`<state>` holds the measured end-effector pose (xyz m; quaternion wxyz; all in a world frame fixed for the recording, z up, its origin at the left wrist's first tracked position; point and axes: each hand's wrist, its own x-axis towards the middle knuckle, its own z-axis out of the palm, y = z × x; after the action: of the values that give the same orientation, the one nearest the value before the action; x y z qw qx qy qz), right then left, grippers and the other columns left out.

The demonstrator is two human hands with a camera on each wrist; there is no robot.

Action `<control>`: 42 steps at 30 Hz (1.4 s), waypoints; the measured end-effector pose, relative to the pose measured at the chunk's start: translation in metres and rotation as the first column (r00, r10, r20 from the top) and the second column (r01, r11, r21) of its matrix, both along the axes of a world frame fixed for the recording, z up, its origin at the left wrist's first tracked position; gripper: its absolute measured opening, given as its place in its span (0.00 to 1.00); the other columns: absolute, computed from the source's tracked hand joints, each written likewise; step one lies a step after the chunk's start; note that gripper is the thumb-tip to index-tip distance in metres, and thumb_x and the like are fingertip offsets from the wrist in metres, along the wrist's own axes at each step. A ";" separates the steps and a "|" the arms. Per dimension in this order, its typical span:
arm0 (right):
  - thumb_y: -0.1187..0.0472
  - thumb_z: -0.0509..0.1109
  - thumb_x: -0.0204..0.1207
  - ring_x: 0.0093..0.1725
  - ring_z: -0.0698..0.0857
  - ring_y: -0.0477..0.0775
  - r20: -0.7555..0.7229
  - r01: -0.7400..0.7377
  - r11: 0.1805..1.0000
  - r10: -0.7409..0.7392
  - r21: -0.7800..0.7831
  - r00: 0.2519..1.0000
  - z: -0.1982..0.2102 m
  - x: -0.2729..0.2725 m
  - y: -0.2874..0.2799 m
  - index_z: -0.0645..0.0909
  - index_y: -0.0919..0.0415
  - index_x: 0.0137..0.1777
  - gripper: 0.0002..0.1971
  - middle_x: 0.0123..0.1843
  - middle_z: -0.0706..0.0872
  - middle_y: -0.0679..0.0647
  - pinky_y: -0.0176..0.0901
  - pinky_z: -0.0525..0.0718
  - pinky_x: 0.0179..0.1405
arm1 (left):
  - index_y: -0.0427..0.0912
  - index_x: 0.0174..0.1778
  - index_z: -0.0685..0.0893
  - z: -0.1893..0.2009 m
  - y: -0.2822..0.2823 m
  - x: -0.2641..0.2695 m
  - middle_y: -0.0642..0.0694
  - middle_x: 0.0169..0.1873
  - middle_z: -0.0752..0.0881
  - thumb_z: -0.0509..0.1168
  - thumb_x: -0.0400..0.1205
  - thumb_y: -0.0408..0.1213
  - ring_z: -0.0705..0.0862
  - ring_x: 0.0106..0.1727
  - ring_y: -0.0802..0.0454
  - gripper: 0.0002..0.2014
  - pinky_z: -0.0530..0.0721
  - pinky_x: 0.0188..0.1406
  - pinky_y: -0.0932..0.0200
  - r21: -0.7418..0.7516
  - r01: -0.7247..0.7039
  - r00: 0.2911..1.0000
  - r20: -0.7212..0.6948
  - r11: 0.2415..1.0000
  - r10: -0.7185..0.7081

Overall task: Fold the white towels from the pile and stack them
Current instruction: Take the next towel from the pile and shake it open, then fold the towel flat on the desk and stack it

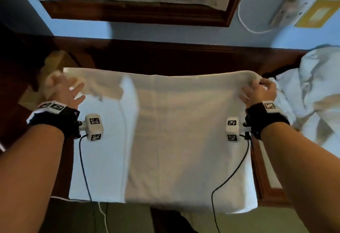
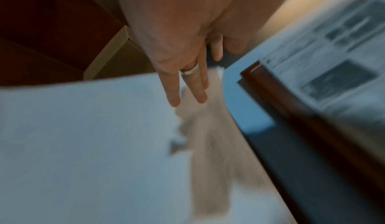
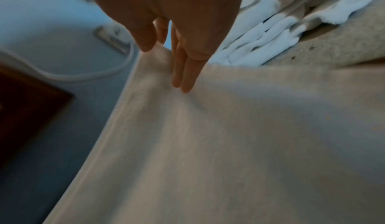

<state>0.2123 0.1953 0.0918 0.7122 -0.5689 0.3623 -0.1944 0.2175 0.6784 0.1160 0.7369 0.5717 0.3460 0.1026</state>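
Observation:
I hold a white towel (image 1: pixel 184 122) spread wide above the dark table (image 1: pixel 165 58), its top edge taut between my hands. My left hand (image 1: pixel 68 91) is at the upper left corner, blurred, with the outer fingers (image 2: pixel 187 82) straight beside the towel's hanging flap (image 2: pixel 210 145). My right hand (image 1: pixel 261 89) pinches the upper right corner, thumb on one side and fingers (image 3: pixel 183 73) on the other side of the cloth (image 3: pixel 229 145). Under it another white towel (image 1: pixel 101 150) lies flat on the table. The crumpled pile of towels (image 1: pixel 316 89) sits at the right, close to my right hand.
A cardboard box (image 1: pixel 57 60) stands at the table's left behind my left hand. On the blue wall hang a dark wooden frame (image 1: pixel 138 14) covered with newspaper and a power strip (image 1: pixel 287 10) with a white cable. Wrist camera cables trail over the towels.

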 end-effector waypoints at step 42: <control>0.29 0.48 0.81 0.85 0.29 0.63 -0.959 -0.985 0.080 0.229 -0.152 0.166 -0.201 -0.017 0.030 0.34 0.37 0.85 0.38 0.86 0.26 0.49 0.78 0.38 0.79 | 0.75 0.83 0.40 -0.228 -0.012 0.005 0.54 0.87 0.35 0.56 0.78 0.75 0.39 0.88 0.41 0.41 0.51 0.78 0.20 0.356 0.928 0.317 -0.908 -0.109 -0.273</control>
<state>0.1957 0.2252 -0.1091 0.1200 -0.9348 0.1405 0.3033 0.2224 0.6659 -0.1125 0.0744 0.9507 0.0826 -0.2895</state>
